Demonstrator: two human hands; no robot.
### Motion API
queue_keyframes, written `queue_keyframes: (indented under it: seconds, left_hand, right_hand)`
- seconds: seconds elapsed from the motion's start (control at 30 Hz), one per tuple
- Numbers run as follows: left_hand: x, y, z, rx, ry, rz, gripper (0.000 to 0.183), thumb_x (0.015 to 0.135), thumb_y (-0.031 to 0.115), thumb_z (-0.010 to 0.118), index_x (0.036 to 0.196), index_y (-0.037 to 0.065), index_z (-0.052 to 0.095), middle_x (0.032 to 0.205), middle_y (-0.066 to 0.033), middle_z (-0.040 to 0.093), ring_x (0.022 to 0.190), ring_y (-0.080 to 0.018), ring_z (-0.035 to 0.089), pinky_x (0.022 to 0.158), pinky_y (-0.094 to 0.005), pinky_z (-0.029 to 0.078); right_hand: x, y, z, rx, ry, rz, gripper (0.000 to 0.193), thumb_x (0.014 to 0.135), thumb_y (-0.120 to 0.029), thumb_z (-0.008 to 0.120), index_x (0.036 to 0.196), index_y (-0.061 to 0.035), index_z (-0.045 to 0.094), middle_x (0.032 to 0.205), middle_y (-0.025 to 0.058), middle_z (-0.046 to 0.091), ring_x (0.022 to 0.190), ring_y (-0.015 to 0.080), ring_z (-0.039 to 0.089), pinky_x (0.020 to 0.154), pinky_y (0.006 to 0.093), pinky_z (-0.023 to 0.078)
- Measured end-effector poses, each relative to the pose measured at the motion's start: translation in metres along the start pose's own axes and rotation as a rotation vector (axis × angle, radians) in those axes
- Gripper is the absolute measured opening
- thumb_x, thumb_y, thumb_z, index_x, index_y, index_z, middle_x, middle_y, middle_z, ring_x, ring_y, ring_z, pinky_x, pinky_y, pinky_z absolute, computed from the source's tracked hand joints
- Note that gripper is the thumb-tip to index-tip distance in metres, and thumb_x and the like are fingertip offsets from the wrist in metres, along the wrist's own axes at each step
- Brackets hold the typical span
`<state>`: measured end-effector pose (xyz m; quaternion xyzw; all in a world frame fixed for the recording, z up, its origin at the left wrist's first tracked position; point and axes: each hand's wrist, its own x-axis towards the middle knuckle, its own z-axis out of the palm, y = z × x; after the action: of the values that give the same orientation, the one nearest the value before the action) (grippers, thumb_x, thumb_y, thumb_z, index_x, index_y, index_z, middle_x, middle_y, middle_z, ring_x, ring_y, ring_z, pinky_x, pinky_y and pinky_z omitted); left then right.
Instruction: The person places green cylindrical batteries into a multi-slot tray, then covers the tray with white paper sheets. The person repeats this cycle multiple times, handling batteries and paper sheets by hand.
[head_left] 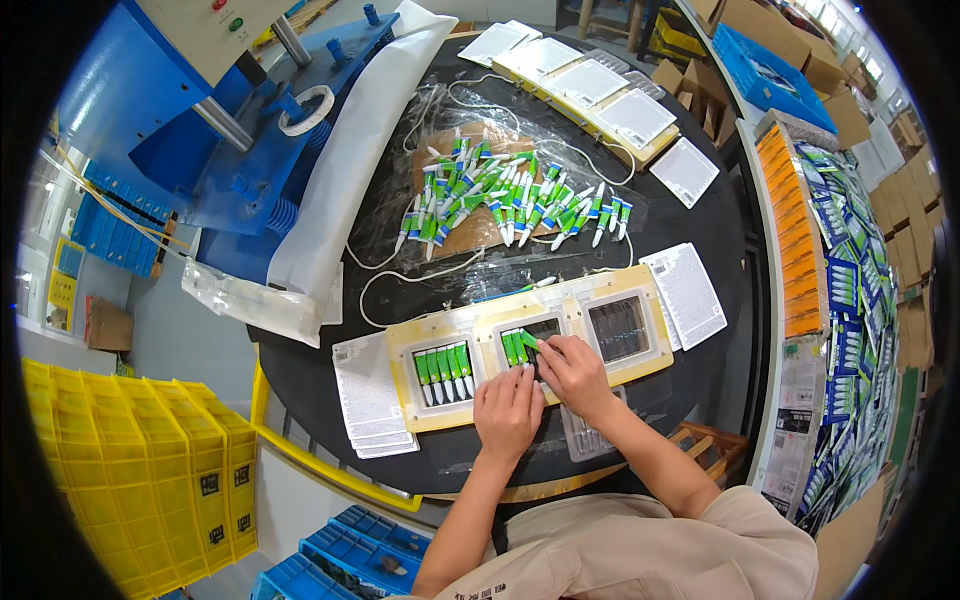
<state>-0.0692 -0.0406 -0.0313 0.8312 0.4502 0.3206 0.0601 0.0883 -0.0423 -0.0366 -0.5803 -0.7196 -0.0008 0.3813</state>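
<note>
A pale yellow tray frame (462, 412) with three windows lies on the round black table. Its left window holds a row of small green-and-white squeeze tubes (443, 374), white nozzles toward me. A few green tubes (513, 346) stand side by side in the middle window, and a clear moulded insert (619, 328) in the right one has none. My right hand (573, 377) pinches a green tube (529, 340) at the middle window. My left hand (508, 412) rests on the frame's near edge, fingers stretched out, fingertips by the tubes' lower ends.
Loose tubes (505, 190) pile up beyond the frame. White printed cards (372, 395) lie left of it, more cards (685, 295) right. Another card-covered frame (590, 85) stands at the back. A blue press (250, 150) rises at left; yellow crates (130, 460) stand below.
</note>
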Motion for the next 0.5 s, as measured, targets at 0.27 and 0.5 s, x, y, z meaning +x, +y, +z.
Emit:
queue_keyframes:
  seconds: [0.27, 0.5]
  left_hand:
    - [0.003, -0.021, 0.001, -0.139, -0.188, 0.099, 0.035, 0.092, 0.013, 0.067, 0.124, 0.000, 0.065, 0.134, -0.0127, 0.064, 0.131, -0.0285, 0.057, 0.120, -0.0560, 0.030]
    - [0.007, -0.035, -0.009, -0.142, -0.279, 0.105, 0.041, 0.096, 0.019, 0.064, 0.134, 0.001, 0.061, 0.143, -0.0125, 0.058, 0.138, -0.0260, 0.052, 0.121, -0.0556, 0.028]
  right_hand:
    - [0.003, -0.010, 0.001, -0.083, -0.114, 0.116, 0.032, 0.082, -0.009, 0.074, 0.111, 0.0022, 0.068, 0.093, 0.0134, 0.063, 0.085, 0.0317, 0.060, 0.073, 0.0418, 0.050]
    - [0.005, -0.017, 0.003, -0.071, -0.159, 0.195, 0.029, 0.083, -0.008, 0.073, 0.110, 0.0021, 0.067, 0.087, 0.0138, 0.062, 0.083, 0.0320, 0.061, 0.073, 0.0416, 0.050]
